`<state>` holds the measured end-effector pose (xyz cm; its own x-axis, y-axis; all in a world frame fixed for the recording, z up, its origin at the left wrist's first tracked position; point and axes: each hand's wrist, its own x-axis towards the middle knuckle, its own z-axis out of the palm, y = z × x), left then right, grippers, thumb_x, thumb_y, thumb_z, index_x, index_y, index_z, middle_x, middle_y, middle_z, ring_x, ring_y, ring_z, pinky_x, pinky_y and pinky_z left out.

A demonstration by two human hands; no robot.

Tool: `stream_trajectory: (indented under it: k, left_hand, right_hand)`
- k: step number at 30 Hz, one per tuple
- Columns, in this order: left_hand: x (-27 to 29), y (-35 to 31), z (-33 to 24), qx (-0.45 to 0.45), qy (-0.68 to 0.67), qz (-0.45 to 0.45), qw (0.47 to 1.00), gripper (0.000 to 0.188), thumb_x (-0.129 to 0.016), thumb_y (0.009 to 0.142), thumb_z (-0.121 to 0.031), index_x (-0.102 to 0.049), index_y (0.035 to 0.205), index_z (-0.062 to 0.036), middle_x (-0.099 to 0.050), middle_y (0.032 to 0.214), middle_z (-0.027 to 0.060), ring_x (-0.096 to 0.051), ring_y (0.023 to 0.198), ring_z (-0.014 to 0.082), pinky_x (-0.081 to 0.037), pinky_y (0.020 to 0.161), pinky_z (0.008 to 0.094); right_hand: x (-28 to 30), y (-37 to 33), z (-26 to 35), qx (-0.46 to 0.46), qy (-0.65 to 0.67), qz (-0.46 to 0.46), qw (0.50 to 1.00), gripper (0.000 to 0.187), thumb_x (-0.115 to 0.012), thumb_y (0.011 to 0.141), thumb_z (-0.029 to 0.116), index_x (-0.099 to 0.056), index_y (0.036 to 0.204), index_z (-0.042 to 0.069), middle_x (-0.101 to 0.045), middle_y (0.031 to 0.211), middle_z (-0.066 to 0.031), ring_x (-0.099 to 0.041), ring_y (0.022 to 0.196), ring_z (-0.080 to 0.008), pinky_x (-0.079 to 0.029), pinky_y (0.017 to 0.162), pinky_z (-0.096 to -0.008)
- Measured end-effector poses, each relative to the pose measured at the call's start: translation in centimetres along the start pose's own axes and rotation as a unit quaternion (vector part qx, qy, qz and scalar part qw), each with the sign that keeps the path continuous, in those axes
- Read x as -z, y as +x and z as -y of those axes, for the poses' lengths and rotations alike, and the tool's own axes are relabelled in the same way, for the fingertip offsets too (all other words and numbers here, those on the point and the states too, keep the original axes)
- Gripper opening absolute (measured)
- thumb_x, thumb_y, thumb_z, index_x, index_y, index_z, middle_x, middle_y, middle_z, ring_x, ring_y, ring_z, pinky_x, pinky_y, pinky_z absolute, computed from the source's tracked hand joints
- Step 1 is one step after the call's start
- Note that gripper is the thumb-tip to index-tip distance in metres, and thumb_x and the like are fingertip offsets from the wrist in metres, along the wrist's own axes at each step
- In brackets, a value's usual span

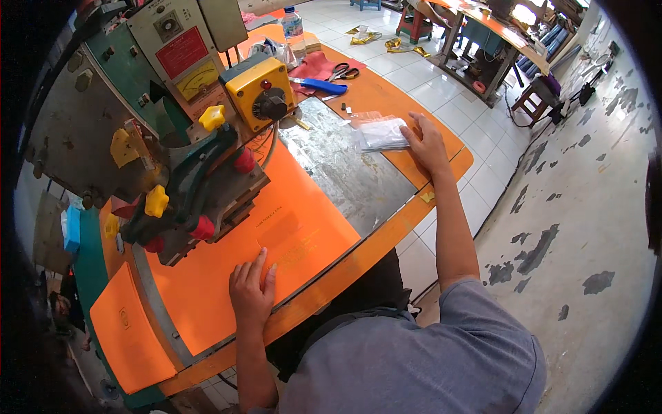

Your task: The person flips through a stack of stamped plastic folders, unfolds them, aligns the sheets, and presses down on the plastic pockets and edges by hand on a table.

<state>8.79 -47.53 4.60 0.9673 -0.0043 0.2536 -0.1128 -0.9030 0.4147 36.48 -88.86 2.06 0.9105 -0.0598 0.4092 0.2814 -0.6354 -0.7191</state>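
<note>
My left hand (252,288) rests with its fingers stretched out on a large orange sheet (207,303), near the front edge of the table. Small gold print (293,252) shows on the sheet just beyond the fingertips. Farther right, my right hand (427,143) is at the right end of a stack of clear plastic film (383,134), touching it with fingers apart. That stack lies partly on a bare metal plate (345,172). Above the orange sheet at the left is the head of a stamping press (214,200) with yellow star knobs and red caps.
A yellow control box (258,93) with a black dial juts over the table. Beyond it lie a blue cutter (323,86), scissors (343,72) and red cloth, near a water bottle (293,31). More orange sheets (127,331) lie at the left; a peeling wall (552,262) stands right.
</note>
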Motion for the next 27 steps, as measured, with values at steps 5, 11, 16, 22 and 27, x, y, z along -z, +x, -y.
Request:
stream_trajectory:
  k: [5, 11, 16, 22, 27]
  left_hand:
    - [-0.2, 0.1, 0.4, -0.025, 0.016, -0.021, 0.999, 0.042, -0.068, 0.098, -0.019, -0.068, 0.137, -0.0055, -0.064, 0.091, 0.0129, -0.061, 0.09, 0.0325, -0.05, 0.086, 0.0436]
    - [0.1, 0.0, 0.3, -0.007, 0.011, -0.006, 1.0, 0.038, -0.07, 0.097, -0.019, -0.071, 0.133, -0.0059, -0.064, 0.091, 0.0117, -0.062, 0.09, 0.0302, -0.05, 0.084, 0.0431]
    - [-0.3, 0.1, 0.6, -0.038, -0.003, -0.035, 0.999, 0.039, -0.071, 0.097, -0.018, -0.07, 0.133, -0.0054, -0.062, 0.088, 0.0111, -0.06, 0.085, 0.0293, -0.05, 0.082, 0.0421]
    - [-0.5, 0.0, 1.0, -0.05, -0.007, -0.043, 0.998, 0.04, -0.072, 0.097, -0.017, -0.069, 0.135, -0.0053, -0.061, 0.086, 0.0113, -0.058, 0.082, 0.0288, -0.05, 0.081, 0.0418]
    - [-0.1, -0.1, 0.8, -0.019, 0.005, -0.016, 1.0, 0.039, -0.072, 0.097, -0.021, -0.071, 0.133, -0.0058, -0.064, 0.091, 0.0108, -0.061, 0.089, 0.0296, -0.051, 0.083, 0.0422]
  right_hand:
    - [-0.4, 0.5, -1.6, 0.054, -0.052, -0.038, 0.996, 0.05, -0.071, 0.099, 0.032, -0.062, 0.137, 0.0, -0.067, 0.131, -0.0232, -0.067, 0.122, -0.0338, -0.054, 0.102, -0.0415]
    - [-0.1, -0.1, 1.1, 0.007, -0.028, -0.014, 0.999, 0.047, -0.07, 0.099, 0.03, -0.063, 0.136, 0.0, -0.068, 0.128, -0.0238, -0.069, 0.113, -0.0343, -0.055, 0.097, -0.0428]
    - [0.1, 0.1, 0.0, 0.017, -0.016, -0.006, 1.0, 0.048, -0.069, 0.1, 0.031, -0.062, 0.137, 0.001, -0.067, 0.128, -0.0249, -0.069, 0.113, -0.0362, -0.055, 0.097, -0.0437]
    - [-0.2, 0.1, -0.4, 0.023, -0.016, -0.015, 0.999, 0.049, -0.069, 0.1, 0.031, -0.062, 0.138, 0.0, -0.067, 0.131, -0.0246, -0.068, 0.117, -0.0362, -0.055, 0.099, -0.0439]
    - [0.3, 0.0, 0.9, 0.009, -0.048, -0.014, 0.999, 0.049, -0.069, 0.1, 0.029, -0.061, 0.139, 0.0, -0.066, 0.134, -0.0253, -0.069, 0.117, -0.036, -0.055, 0.1, -0.0439]
